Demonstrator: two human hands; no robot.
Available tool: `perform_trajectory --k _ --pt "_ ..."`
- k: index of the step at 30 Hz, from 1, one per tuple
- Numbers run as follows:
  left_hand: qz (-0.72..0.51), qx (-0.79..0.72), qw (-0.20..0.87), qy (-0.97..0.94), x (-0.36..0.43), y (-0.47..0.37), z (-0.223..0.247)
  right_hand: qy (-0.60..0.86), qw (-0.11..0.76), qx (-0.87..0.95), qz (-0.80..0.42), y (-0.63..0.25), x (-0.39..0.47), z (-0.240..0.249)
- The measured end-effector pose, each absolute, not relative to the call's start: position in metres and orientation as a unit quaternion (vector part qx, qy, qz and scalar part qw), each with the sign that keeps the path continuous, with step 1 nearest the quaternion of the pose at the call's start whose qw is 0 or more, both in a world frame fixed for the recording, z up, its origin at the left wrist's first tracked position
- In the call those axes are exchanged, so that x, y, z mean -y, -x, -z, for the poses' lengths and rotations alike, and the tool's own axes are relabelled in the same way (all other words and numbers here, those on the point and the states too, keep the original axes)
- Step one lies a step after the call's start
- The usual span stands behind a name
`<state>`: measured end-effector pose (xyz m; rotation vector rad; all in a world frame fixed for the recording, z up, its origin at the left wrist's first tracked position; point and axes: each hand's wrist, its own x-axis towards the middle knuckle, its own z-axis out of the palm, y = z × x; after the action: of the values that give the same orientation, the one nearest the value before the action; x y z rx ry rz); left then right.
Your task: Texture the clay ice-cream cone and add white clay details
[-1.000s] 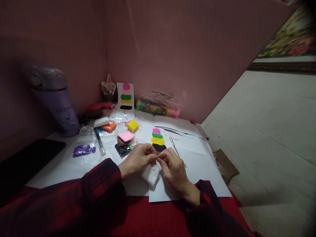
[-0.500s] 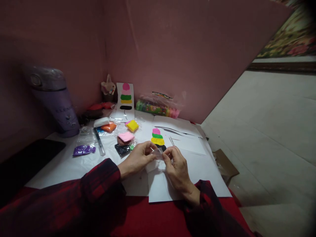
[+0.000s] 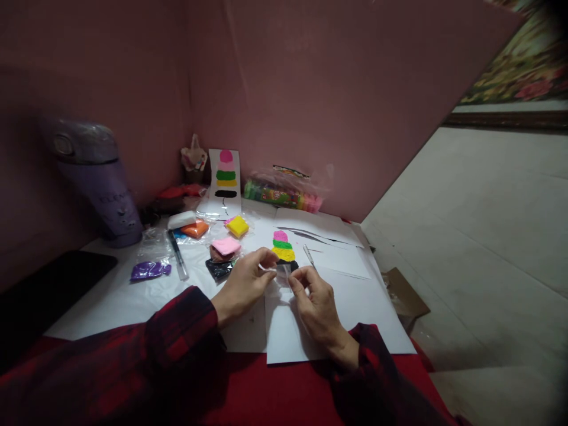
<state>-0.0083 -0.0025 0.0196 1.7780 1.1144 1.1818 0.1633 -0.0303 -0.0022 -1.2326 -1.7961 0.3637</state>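
Between my two hands, above the white paper, is a small clear plastic bag (image 3: 283,276). My right hand (image 3: 318,299) pinches its right side between thumb and fingertips. My left hand (image 3: 244,281) has its thumb and curled fingers at the bag's left edge; its exact grip is hard to make out. Just beyond the fingertips, a stack of pink, green, yellow and black shapes (image 3: 283,245) lies on a sheet, its black bottom partly hidden. To the left of it are a packet of black clay (image 3: 218,270) and a pink piece (image 3: 226,246).
A purple bottle (image 3: 100,189) stands at the left, near a purple packet (image 3: 151,271) and a pen (image 3: 178,257). A painted card (image 3: 225,207) leans on the wall beside a bag of colourful sticks (image 3: 284,194). A slim tool (image 3: 308,254) lies beyond my right hand.
My left hand has shifted slightly left and its fingertips have moved away from the right hand's. The plastic bag between them sits a little more to the left.
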Motion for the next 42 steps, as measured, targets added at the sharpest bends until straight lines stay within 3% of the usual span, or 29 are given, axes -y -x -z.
perform_trajectory --k 3,7,14,16,20,27,33,42 --pt "-0.478 -0.411 0.226 -0.742 0.006 0.01 -0.022 0.497 0.468 0.714 -0.154 -0.163 0.03 0.003" --pt "-0.44 -0.397 0.213 -0.777 0.009 0.011 -0.022 0.481 0.471 0.729 -0.122 -0.162 0.032 0.004" --pt "-0.466 -0.346 0.043 -0.813 0.012 0.009 -0.011 0.476 0.482 0.731 -0.079 -0.161 0.034 0.004" --pt "-0.434 -0.356 0.077 -0.824 0.015 0.008 -0.01 0.471 0.486 0.732 -0.078 -0.161 0.034 0.005" --pt "-0.374 -0.389 0.243 -0.806 0.016 0.006 -0.012 0.412 0.492 0.764 -0.061 -0.161 0.034 0.006" --pt "-0.376 -0.401 0.464 -0.695 0.014 0.003 -0.018 0.362 0.499 0.783 -0.078 -0.161 0.032 0.006" --pt "-0.367 -0.41 0.492 -0.674 0.013 0.002 -0.014 0.356 0.501 0.784 -0.093 -0.16 0.034 0.005" --pt "-0.361 -0.396 0.452 -0.713 0.015 0.003 -0.019 0.403 0.493 0.766 -0.093 -0.16 0.036 0.006"
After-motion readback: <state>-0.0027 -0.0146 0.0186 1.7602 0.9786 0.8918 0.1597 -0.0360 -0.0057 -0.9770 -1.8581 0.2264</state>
